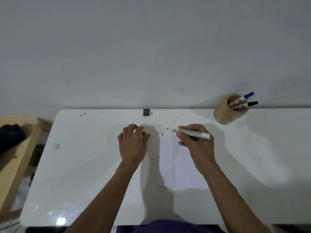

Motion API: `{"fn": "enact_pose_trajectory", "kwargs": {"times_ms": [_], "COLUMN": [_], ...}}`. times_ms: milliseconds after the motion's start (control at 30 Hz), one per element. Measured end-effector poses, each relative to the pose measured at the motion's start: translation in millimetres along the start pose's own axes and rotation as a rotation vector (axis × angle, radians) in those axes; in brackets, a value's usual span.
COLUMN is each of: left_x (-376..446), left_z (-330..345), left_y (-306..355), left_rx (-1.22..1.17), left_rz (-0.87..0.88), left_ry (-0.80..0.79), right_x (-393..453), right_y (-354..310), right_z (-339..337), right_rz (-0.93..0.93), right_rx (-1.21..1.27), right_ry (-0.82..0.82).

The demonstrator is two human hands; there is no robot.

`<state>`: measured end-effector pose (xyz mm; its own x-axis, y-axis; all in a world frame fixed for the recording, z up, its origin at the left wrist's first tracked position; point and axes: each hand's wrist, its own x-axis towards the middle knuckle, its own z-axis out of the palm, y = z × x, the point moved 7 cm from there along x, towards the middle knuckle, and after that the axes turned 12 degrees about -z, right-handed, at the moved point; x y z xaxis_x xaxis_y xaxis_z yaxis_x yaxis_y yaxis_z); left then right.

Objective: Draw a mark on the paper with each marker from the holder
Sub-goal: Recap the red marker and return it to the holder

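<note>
A: From the head camera, which step was in hand?

B: I judged it was the red one. The right hand point(196, 142) was closed around an uncapped marker point(191, 132), its red tip pointing left, just above the top edge of the paper point(170, 158). Two short marks point(162, 134), one blue and one red, already stood near the top left corner of the sheet.

A: And the left hand point(133, 143)?

B: It hovered over the table point(84, 165), left of the paper, with fingers curled loosely. Something small and red showed between the fingertips, probably the cap point(143, 133), but I could not tell for sure.

A: Where were the other markers?

B: The holder point(225, 113) stood at the far right of the table, well apart from the hands. A blue-capped marker point(244, 98) and a black-capped marker point(245, 105) leaned inside it.

A: What did the next move call for?

B: I think bringing cap and tip together, then returning the marker to the holder. Both forearms reached forward, and the right wrist was bent inward
</note>
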<state>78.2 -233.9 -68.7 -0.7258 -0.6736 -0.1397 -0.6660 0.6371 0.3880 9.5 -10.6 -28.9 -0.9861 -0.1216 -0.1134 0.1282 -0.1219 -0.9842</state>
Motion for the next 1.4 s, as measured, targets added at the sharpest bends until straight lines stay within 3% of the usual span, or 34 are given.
{"fn": "enact_pose_trajectory", "kwargs": {"times_ms": [200, 467, 567, 1167, 1400], "left_x": [3.9, -43.2, -62.1, -98.9, -105.7], "left_z": [-2.6, -49.6, -57.3, -67.8, -58.5], "left_y": [-6.4, -2.8, -0.1, 4.2, 13.4], "left_rx": [-0.002, -1.022, -1.185, -1.329, -1.352], "left_rz": [-0.02, -0.239, -0.267, -0.305, -0.303], "left_ry": [0.018, -0.204, -0.28, -0.426, -0.526], "right_x": [-16.2, -47.1, -59.4, -97.6, -97.5], "right_y": [-3.4, -36.9, -46.8, -58.1, -50.9], "right_z": [-2.9, 19.4, 27.9, 36.4, 30.8], "right_rz": [0.023, -0.078, -0.116, -0.197, -0.138], "right_rx": [0.024, 0.016, 0.019, -0.012, 0.017], "right_ry": [0.079, 0.113, 0.121, 0.125, 0.139]}}
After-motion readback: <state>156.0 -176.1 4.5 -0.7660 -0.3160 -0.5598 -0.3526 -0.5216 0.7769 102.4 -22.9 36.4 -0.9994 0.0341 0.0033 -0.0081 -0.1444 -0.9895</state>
